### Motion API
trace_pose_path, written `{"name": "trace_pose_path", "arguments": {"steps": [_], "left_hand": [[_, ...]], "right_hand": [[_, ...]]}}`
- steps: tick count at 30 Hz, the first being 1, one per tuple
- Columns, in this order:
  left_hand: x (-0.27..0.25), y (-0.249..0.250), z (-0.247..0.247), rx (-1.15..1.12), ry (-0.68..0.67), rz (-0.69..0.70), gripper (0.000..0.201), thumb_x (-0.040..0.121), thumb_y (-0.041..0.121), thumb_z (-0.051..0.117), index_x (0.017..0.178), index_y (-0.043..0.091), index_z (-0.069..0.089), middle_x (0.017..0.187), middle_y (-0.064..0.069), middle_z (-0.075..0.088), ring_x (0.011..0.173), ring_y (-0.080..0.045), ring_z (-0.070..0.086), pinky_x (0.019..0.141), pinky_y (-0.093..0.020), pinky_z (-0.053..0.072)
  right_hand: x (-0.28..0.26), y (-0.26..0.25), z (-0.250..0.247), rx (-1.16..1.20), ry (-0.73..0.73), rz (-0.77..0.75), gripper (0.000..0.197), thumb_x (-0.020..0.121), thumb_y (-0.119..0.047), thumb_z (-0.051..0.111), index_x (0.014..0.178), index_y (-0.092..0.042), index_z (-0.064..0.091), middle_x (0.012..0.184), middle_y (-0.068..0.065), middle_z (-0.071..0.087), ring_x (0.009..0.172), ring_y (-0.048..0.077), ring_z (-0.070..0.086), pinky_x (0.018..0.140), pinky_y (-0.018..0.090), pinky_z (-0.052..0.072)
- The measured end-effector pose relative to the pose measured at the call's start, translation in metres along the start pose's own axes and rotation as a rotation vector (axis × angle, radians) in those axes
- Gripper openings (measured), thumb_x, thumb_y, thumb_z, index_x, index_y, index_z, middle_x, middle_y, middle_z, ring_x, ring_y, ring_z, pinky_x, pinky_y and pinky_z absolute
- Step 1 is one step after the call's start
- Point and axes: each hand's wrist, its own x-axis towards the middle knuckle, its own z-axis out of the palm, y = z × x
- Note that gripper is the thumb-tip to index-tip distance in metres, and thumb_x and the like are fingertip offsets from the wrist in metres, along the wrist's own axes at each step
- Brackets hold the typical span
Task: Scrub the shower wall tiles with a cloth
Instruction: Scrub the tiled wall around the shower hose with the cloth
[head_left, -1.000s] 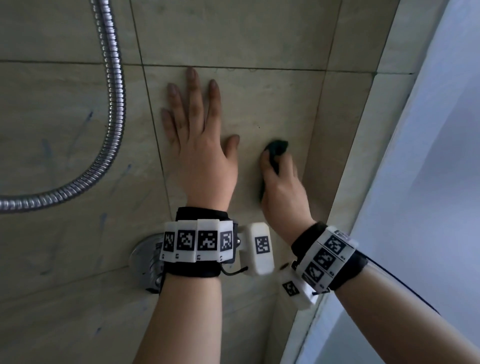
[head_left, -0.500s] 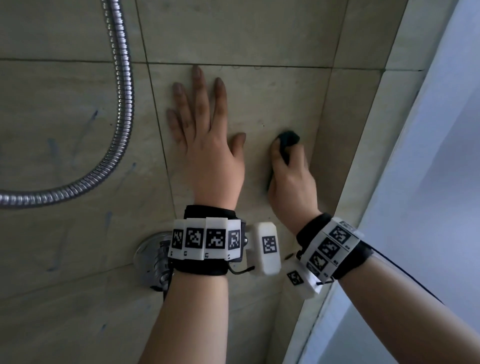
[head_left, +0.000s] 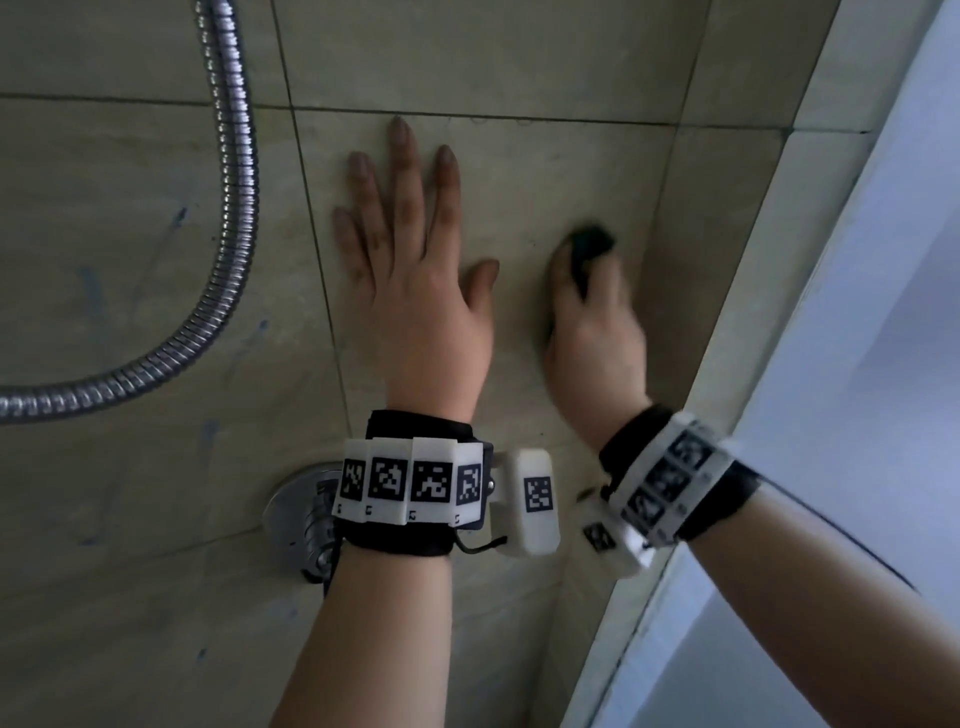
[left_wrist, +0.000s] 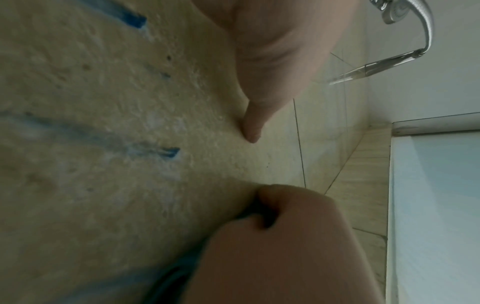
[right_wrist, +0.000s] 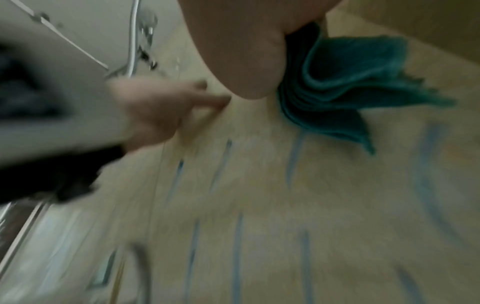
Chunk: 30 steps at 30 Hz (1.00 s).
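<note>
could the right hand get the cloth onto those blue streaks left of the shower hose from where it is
Probably not directly. The left hand lies flat on the tile between the right hand, which grips the cloth, and the blue streaks. The shower hose hangs across that path too.

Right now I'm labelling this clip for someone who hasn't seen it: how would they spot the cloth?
Find the beige tiled wall with the metal shower hose curving down its left. Two hands are on it; the right hand, near the corner, grips the cloth. It is the only dark teal, soft, folded thing there.
</note>
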Motion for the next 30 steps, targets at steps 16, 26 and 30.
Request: {"name": "trace_pose_path", "arguments": {"steps": [16,26,30], "left_hand": [[-0.011,0.003,0.003,0.070,-0.001,-0.013,0.071,0.090,0.038,0.059,0.151,0.017,0.029,0.158,-0.011,0.021,0.145,-0.036,0.015,0.118,-0.045,0.006],[-0.015,0.007,0.005,0.073,-0.016,-0.035,0.073,0.088,0.036,0.061,0.151,0.017,0.028,0.158,-0.012,0.021,0.145,-0.037,0.015,0.118,-0.046,0.007],[-0.015,0.005,0.005,0.076,-0.021,-0.030,0.074,0.088,0.037,0.062,0.151,0.018,0.027,0.158,-0.012,0.021,0.145,-0.036,0.015,0.118,-0.045,0.007]], "right_hand": [[-0.018,0.013,-0.002,0.013,-0.246,0.434,0.062,0.084,0.001,0.044,0.144,0.006,0.031,0.139,0.031,0.032,0.108,0.047,0.049,0.069,0.043,0.048],[-0.016,0.004,-0.006,0.155,-0.151,0.251,0.052,0.079,0.015,0.046,0.130,0.016,0.044,0.118,0.038,0.044,0.082,0.050,0.057,0.064,0.040,0.052],[-0.002,0.013,-0.008,0.205,-0.089,0.306,0.055,0.084,0.013,0.038,0.138,0.010,0.039,0.125,0.033,0.038,0.098,0.046,0.052,0.083,0.038,0.047]]}}
